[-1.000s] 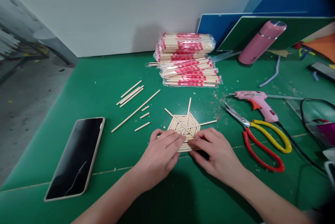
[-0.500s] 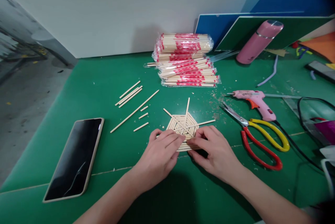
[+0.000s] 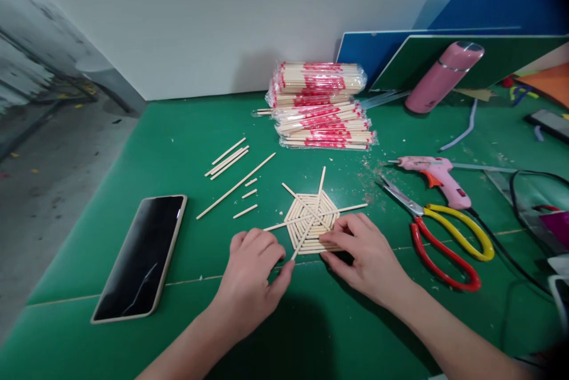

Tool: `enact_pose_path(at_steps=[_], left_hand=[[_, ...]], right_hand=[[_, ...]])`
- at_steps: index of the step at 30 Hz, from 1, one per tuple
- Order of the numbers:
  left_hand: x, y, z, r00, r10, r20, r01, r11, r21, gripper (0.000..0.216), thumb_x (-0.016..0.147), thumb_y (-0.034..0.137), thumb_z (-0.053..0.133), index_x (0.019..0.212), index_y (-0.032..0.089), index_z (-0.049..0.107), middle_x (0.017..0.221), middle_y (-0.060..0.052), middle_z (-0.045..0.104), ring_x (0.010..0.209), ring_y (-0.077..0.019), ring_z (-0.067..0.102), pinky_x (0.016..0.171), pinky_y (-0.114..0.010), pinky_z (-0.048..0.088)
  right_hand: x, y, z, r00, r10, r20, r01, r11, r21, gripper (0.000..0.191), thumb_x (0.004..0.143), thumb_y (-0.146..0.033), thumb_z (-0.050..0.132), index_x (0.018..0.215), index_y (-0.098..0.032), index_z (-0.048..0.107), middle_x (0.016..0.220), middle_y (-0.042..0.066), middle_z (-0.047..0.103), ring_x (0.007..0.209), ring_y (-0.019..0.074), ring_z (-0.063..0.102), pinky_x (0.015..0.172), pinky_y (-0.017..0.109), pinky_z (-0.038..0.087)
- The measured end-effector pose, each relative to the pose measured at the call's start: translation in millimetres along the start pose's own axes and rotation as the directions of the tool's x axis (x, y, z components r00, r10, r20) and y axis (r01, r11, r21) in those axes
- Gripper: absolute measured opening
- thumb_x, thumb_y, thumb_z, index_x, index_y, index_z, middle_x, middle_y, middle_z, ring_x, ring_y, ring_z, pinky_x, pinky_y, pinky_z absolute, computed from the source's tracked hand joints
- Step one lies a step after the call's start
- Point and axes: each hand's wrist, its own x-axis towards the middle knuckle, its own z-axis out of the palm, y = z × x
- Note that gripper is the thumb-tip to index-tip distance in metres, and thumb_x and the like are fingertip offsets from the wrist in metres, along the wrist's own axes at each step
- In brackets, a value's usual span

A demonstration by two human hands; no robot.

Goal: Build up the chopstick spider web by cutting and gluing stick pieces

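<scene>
A web of thin wooden sticks [image 3: 311,214] lies flat on the green table, with nested rings of short sticks and longer sticks crossing at its middle. My right hand [image 3: 367,252] pinches the web's near right edge; the fingertips hide that corner. To the left of the web is my left hand [image 3: 255,276], its fingers bent and the thumb apart from them. That thumb is beside the near end of one crossing stick; whether it touches cannot be seen. Left of the web lie a long loose stick [image 3: 235,186] and several shorter cut sticks [image 3: 229,160].
Bagged chopsticks [image 3: 324,104] are piled at the back. A pink glue gun [image 3: 433,175] and red-and-yellow-handled scissors [image 3: 422,211] lie to the right, with a cable behind. A pink bottle [image 3: 444,77] stands at the back right. A phone [image 3: 140,258] lies at the left.
My left hand has let go of the web and moved left, uncovering its near left side. My right hand keeps its pinch on the web. The view has shifted slightly.
</scene>
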Motion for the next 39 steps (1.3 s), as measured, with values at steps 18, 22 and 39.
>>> enact_pose_path(at_steps=[18, 22, 39], left_hand=[[3.3, 12.4, 17.7, 0.997, -0.036, 0.068, 0.027, 0.992, 0.119, 0.016, 0.079, 0.018, 0.041, 0.067, 0.017, 0.052, 0.07, -0.003, 0.055, 0.075, -0.0198, 0.045, 0.073, -0.039, 0.03], [4.6, 12.7, 16.5, 0.997, -0.04, 0.064, 0.032, 0.991, 0.13, 0.015, 0.078, 0.019, 0.043, 0.067, 0.017, 0.053, 0.07, -0.003, 0.055, 0.074, -0.0197, 0.046, 0.072, -0.039, 0.03], [21.5, 11.0, 21.9, 0.973, 0.23, 0.005, -0.23, 0.971, 0.073, 0.023, 0.085, 0.022, 0.039, 0.1, 0.018, 0.057, 0.113, -0.006, 0.058, 0.109, -0.0233, 0.045, 0.087, -0.044, 0.026]], right_hand=[[0.5, -0.6, -0.5, 1.0, 0.016, 0.021, -0.016, 1.0, 0.004, 0.019, 0.074, -0.025, 0.055, 0.091, -0.022, 0.063, 0.085, 0.005, 0.053, 0.081, 0.0191, 0.045, 0.068, 0.033, 0.038], [0.2, 0.4, 1.1, 1.0, 0.015, 0.006, -0.015, 1.0, 0.011, 0.018, 0.074, -0.025, 0.056, 0.09, -0.021, 0.063, 0.085, 0.005, 0.053, 0.08, 0.0188, 0.045, 0.069, 0.032, 0.038], [-0.9, -2.6, 1.1, 0.999, 0.031, -0.019, -0.03, 0.998, 0.062, 0.02, 0.071, -0.024, 0.059, 0.09, -0.023, 0.063, 0.084, 0.004, 0.054, 0.08, 0.0192, 0.046, 0.07, 0.033, 0.039]])
